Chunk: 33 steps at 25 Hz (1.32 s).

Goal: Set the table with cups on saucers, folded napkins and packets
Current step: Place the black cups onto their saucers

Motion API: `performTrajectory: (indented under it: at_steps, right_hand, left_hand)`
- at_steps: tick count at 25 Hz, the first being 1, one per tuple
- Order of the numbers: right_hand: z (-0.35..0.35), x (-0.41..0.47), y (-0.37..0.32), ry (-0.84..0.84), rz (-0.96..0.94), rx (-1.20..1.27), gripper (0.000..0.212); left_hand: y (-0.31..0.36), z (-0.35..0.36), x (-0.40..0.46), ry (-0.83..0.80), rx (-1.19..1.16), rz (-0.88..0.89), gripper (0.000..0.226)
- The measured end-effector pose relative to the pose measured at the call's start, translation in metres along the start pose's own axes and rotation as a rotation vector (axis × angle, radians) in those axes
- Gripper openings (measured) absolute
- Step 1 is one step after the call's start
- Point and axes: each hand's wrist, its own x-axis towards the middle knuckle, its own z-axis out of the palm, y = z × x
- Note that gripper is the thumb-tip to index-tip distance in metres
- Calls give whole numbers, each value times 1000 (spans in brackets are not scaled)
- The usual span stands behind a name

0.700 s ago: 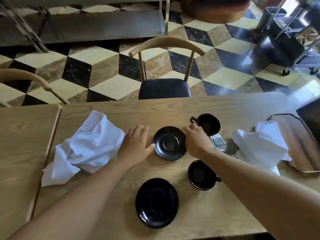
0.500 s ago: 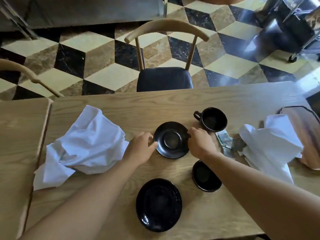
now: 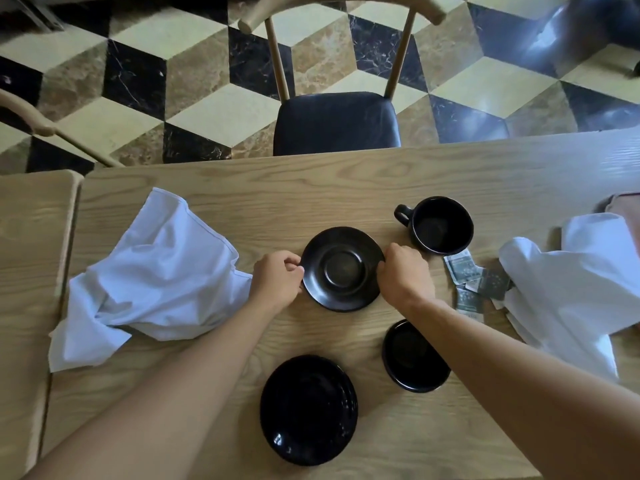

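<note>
The far saucer [image 3: 342,269] sits between left hand [image 3: 277,283] and right hand [image 3: 406,275] (each pinching its rim)

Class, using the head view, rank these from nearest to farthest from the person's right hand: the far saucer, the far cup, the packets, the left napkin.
From the right hand:
1. Far saucer, touching, left.
2. Far cup, just beyond.
3. Packets, right.
4. Left napkin, across.
</note>
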Motion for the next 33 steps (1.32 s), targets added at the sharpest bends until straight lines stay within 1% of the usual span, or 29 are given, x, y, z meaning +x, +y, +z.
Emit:
performTrajectory:
  at_steps: [3, 5, 8, 11, 14, 17, 20, 23, 26, 27, 29, 31, 33]
  right_hand:
    - [-9, 7, -12, -13, -30, -92, 6]
    - [-14, 17, -27, -40, -40, -106, 6]
    - [-20, 40, -50, -95, -92, -97, 18]
    - [-38, 64, -63, -127, -199, -197, 25]
    - [-59, 90, -63, -98, -272, -282, 20]
    - [-76, 120, -57, -96, -249, -286, 18]
    - [-93, 144, -43, -220, -198, -163, 26]
    - [-104, 158, -21, -311, -137, 98, 24]
    - [-105, 163, -3, -404, 9, 387, 22]
    - [-103, 164, 1, -409, 41, 440, 23]
    - [-97, 166, 9, -327, 65, 488, 22]
    - [-93, 167, 16, -262, 69, 467, 18]
    - [-92, 165, 20, -251, 60, 435, 17]
  left_hand:
    - [8, -2, 3, 23, -37, -26, 19]
    - [14, -5, 10, 54, -75, -44, 18]
    - [27, -13, 28, 96, -103, -87, 17]
    - [44, -21, 48, 118, -140, -106, 20]
    - [56, -25, 69, 121, -171, -103, 26]
    - [63, -22, 82, 88, -209, -103, 23]
    - [70, -12, 88, 31, -260, -84, 23]
    - [80, -5, 92, -16, -347, -105, 22]
    - [90, 0, 93, -64, -403, -144, 24]
    - [93, 1, 94, -70, -411, -149, 24]
    - [98, 5, 94, -75, -422, -149, 24]
    - [102, 9, 92, -81, -422, -147, 26]
    - [103, 11, 92, -86, -419, -151, 27]
